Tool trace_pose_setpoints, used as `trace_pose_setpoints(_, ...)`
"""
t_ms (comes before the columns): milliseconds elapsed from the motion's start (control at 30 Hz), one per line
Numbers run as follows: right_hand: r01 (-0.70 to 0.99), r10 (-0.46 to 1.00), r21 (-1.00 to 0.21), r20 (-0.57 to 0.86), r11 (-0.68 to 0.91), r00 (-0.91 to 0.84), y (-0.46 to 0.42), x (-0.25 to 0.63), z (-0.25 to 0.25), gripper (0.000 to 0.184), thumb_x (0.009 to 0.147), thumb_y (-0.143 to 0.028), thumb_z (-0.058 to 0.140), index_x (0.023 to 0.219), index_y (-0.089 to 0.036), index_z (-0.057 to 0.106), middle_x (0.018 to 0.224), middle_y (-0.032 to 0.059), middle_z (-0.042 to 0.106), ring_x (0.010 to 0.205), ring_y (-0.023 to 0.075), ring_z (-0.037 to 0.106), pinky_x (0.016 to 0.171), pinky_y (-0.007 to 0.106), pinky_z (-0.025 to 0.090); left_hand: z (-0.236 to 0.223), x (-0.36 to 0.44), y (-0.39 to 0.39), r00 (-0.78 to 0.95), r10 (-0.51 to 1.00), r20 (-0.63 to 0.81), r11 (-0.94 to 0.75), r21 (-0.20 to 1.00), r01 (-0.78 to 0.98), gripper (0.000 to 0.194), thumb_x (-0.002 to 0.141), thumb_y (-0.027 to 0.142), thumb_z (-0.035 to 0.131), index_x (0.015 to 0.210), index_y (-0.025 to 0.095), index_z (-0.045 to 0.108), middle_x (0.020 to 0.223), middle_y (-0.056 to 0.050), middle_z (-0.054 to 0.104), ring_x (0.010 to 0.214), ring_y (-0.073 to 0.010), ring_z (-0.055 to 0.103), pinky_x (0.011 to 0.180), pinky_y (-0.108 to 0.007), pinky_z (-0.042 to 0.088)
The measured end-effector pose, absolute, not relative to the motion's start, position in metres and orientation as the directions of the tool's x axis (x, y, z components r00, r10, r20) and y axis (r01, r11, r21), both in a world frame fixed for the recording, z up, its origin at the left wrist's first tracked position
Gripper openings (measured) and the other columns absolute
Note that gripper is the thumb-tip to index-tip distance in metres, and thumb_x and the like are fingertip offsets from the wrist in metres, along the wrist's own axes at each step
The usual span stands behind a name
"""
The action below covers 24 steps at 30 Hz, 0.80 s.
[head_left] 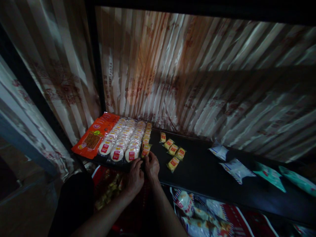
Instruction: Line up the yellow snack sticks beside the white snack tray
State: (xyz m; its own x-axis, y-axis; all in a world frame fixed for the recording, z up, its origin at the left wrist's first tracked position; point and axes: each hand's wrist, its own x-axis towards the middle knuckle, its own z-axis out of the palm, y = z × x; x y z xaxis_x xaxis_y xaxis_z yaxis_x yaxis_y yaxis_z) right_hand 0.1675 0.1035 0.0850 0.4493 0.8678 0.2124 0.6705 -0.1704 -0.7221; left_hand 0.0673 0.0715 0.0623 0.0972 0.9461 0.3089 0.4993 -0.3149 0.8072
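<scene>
At the front end of a row of small yellow snack packets (pixel 146 150), both my hands are close together at the shelf's edge. My right hand (pixel 152 167) has thumb and fingers closed at the lower end of the front packet. My left hand (pixel 136 176) is just left of it, fingers bent and drawn together; whatever they hold, if anything, is hidden. Rows of round white wrapped cakes (pixel 117 153) with red labels lie left of the yellow row. Several loose yellow packets (pixel 173 163) are scattered to the right of my hands.
A large orange snack bag (pixel 95 136) lies at the left end of the dark shelf (pixel 197 166). White packets (pixel 237 169) and green packets (pixel 270 175) rest farther right. Below are more bagged goods (pixel 197 214). Dark posts and a pleated curtain (pixel 160 72) bound the shelf.
</scene>
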Motion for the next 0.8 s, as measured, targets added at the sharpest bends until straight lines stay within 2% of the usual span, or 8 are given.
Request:
trace_pose_setpoints(167, 0.683, 0.877, -0.715, 0.223, -0.150, 0.426, 0.106, 0.168, 0.085, 0.045, 0.084, -0.035, 0.037, 0.112, -0.009, 0.060, 0.102, 0.0150, 0.066, 0.095, 0.0239, 0.060, 0.085, 0.034, 0.045, 0.072, 0.069, 0.077, 0.198, 0.856, 0.478, -0.490, 0.624, 0.609, 0.051, 0.070, 0.002, 0.037, 0.116, 0.012, 0.056, 0.127, -0.012, 0.056, 0.125, -0.0232, 0.044, 0.106, -0.047, 0.037)
trace_pose_setpoints(333, 0.693, 0.883, -0.705, 0.220, -0.149, 0.414, 0.106, 0.168, 0.087, 0.042, 0.084, -0.034, 0.037, 0.112, -0.012, 0.061, 0.102, 0.0129, 0.066, 0.094, 0.0228, 0.060, 0.084, 0.033, 0.045, 0.077, 0.073, 0.088, 0.239, 0.848, 0.474, -0.476, 0.479, 0.738, 0.046, 0.081, 0.012, 0.040, 0.126, 0.013, 0.051, 0.136, -0.012, 0.049, 0.134, -0.0283, 0.030, 0.108, -0.051, 0.031)
trace_pose_setpoints(467, 0.704, 0.880, -0.695, 0.233, -0.148, 0.414, 0.107, 0.167, 0.089, 0.043, 0.085, -0.034, 0.036, 0.112, -0.012, 0.061, 0.102, 0.0134, 0.066, 0.095, 0.0228, 0.060, 0.084, 0.033, 0.045, 0.076, 0.073, 0.095, 0.264, 0.839, 0.476, -0.485, 0.432, 0.761, 0.043, 0.085, 0.019, 0.040, 0.127, 0.017, 0.051, 0.136, -0.008, 0.050, 0.134, -0.0272, 0.032, 0.109, -0.049, 0.027)
trace_pose_setpoints(800, 0.697, 0.874, -0.696, 0.218, -0.172, 0.434, 0.113, 0.166, 0.085, 0.046, 0.085, -0.036, 0.037, 0.114, -0.009, 0.060, 0.108, 0.0166, 0.063, 0.101, 0.0256, 0.057, 0.088, 0.036, 0.043, 0.071, 0.070, 0.100, 0.297, 0.797, 0.527, -0.526, 0.361, 0.770, 0.044, 0.085, 0.022, 0.043, 0.128, 0.017, 0.049, 0.136, -0.007, 0.050, 0.135, -0.0275, 0.030, 0.111, -0.050, 0.021)
